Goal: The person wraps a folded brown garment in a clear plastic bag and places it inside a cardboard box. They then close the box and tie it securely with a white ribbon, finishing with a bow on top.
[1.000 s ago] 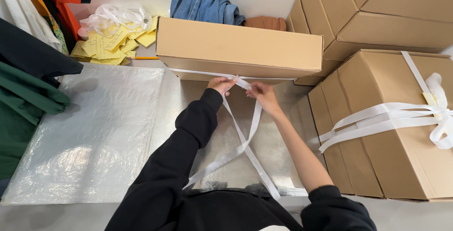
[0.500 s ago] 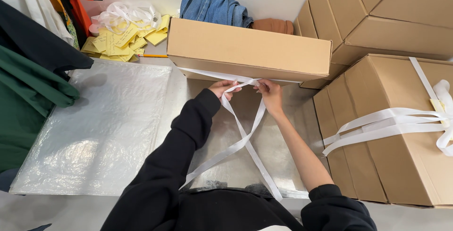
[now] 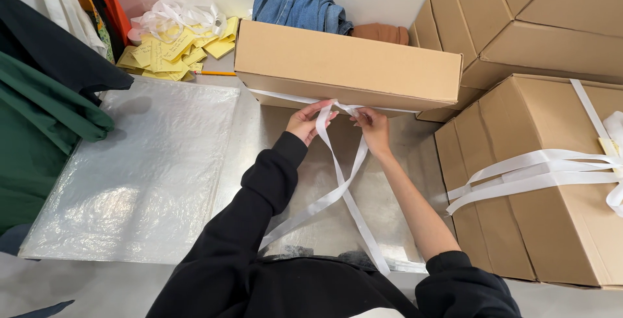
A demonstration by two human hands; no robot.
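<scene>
The white ribbon (image 3: 337, 182) is what both hands are busy with: its two tails cross just below the hands and trail back toward the person's body. The left hand (image 3: 306, 122) pinches one strand between thumb and fingers at the front lower edge of the long cardboard box (image 3: 347, 65). The right hand (image 3: 371, 126), just beside it, has its fingers closed on the other strand. The hands sit close together, almost touching, right where the ribbon comes out from under the box, which looks like the spot for a knot, with each hand keeping its tail taut. The box lies flat directly beyond the fingertips, so the ribbon can run along its front face.

Under the forearms, the metal counter (image 3: 272, 130) shows bare. Left of the left hand lies a clear plastic sheet (image 3: 143, 175). Beyond that, dark green and black clothes (image 3: 45, 97) hang over the edge. Past the box sit yellow paper notes (image 3: 172, 48), a loose heap of ribbon (image 3: 175, 14) and folded jeans (image 3: 298, 10). Right of the right hand stands a bigger box (image 3: 551, 227), already ribbon-tied, with more boxes (image 3: 538, 19) stacked behind.
</scene>
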